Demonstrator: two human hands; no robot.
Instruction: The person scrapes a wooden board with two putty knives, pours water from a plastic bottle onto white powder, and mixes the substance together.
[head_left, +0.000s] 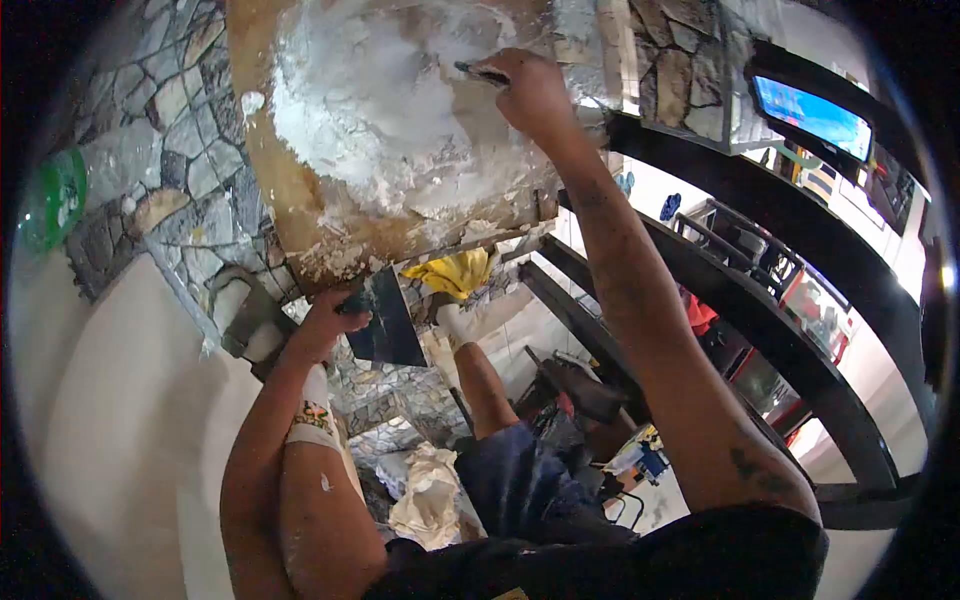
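Note:
My right hand (535,92) is closed around a small dark-handled tool (486,73), just over the white powder or paste (375,110) spread on a wooden board (262,175). The working end of that tool is hard to make out. Lower down, below the board's near edge, my left hand (328,322) grips a dark, flat rectangular plate (385,320) by one side. Pale streaks mark the plate's face. White crumbs lie thick along the near edge of the board.
Dark beams (700,250) run along the right, with a lit screen (815,115) beyond. A yellow cloth (452,272) lies below the board. Stone-patterned tiles (195,130) and a green-ended plastic bottle (60,200) are on the left. A crumpled pale sack (425,495) sits near my legs.

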